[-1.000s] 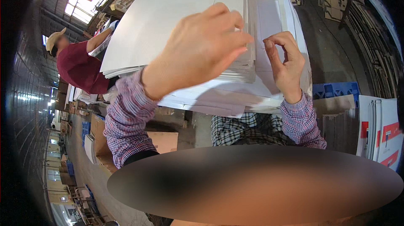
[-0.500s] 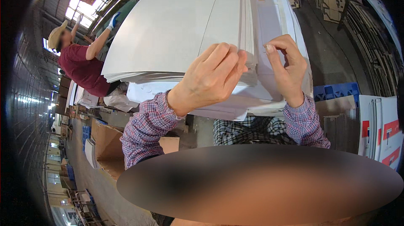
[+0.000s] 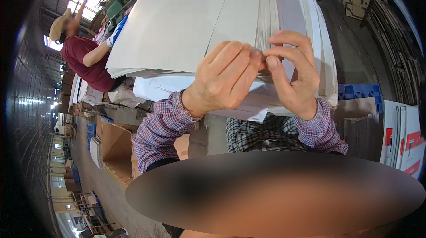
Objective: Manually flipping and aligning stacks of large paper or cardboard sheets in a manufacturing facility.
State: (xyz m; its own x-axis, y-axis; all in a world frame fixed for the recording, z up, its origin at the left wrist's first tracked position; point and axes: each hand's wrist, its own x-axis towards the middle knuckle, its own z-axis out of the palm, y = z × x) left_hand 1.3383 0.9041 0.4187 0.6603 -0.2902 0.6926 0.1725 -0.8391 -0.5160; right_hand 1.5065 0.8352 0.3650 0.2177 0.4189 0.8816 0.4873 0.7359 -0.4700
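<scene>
A stack of large white sheets [image 3: 177,25] lies before me, its right-hand edges fanned out in thin layers. Over its near right corner is my left hand [image 3: 224,76], closed, with the fingers curled down and the fingertips turned right; what they grip is hidden. My right hand [image 3: 296,74] meets it there, thumb and forefinger pinched close to the left fingertips, the other fingers bent. Something small and dark may be between the two hands, but I cannot make it out. More white sheets [image 3: 155,87] stick out beneath the stack's near edge.
To the left a co-worker in a maroon shirt [image 3: 88,60] and cap reaches up, a blue-and-white gloved hand by the stack. An open cardboard box [image 3: 116,149] stands lower left. At right are a blue pallet [image 3: 361,94], red-and-white boards [image 3: 406,140] and stacked brown boards [image 3: 390,47].
My right hand has moved left to meet the left hand's fingertips. The stack has shifted slightly in view. The co-worker's gloved hand has come lower.
</scene>
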